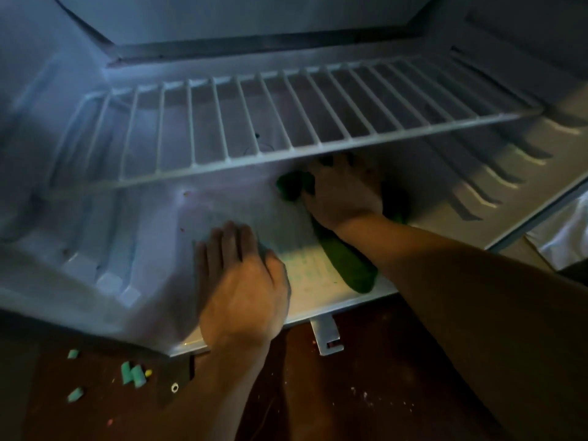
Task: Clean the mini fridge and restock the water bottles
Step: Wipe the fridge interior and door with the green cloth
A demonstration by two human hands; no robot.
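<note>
The mini fridge stands open before me, its white floor [152,237] bare and dimly lit. A white wire shelf [286,122] spans the inside above that floor. My right hand [342,192] reaches under the shelf and presses a green cloth [350,265] flat on the fridge floor; the cloth trails back toward the front edge beneath my forearm. My left hand [241,281] rests palm down on the front part of the floor, fingers straight, holding nothing. No water bottles are in view.
The fridge's ribbed side walls [496,186] close in on the left and right. A white hinge bracket [327,337] sticks out below the front lip. Several small green scraps [133,374] and crumbs lie on the dark brown floor. Something white [566,237] sits at the right edge.
</note>
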